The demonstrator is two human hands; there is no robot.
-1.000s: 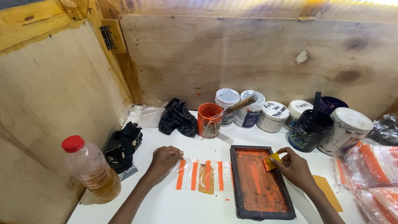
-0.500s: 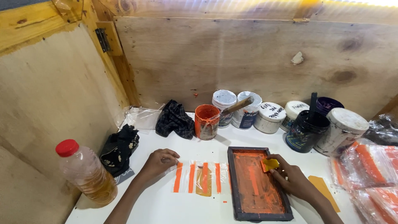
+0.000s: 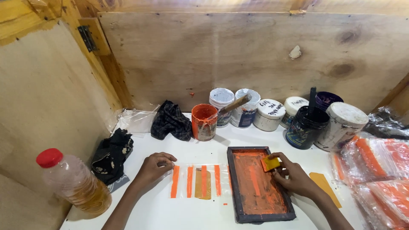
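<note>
The right hand pinched a small yellow squeegee over the orange-inked screen frame, at the frame's two o'clock corner. The left hand, fingers curled and holding nothing, pressed a clear orange-striped sheet lying at the frame's nine o'clock.

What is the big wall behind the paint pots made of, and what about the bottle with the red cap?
The wall looks like bare, matte plywood: it shows grain and dark knots. The bottle seems clear plastic, since amber liquid shows through.
</note>
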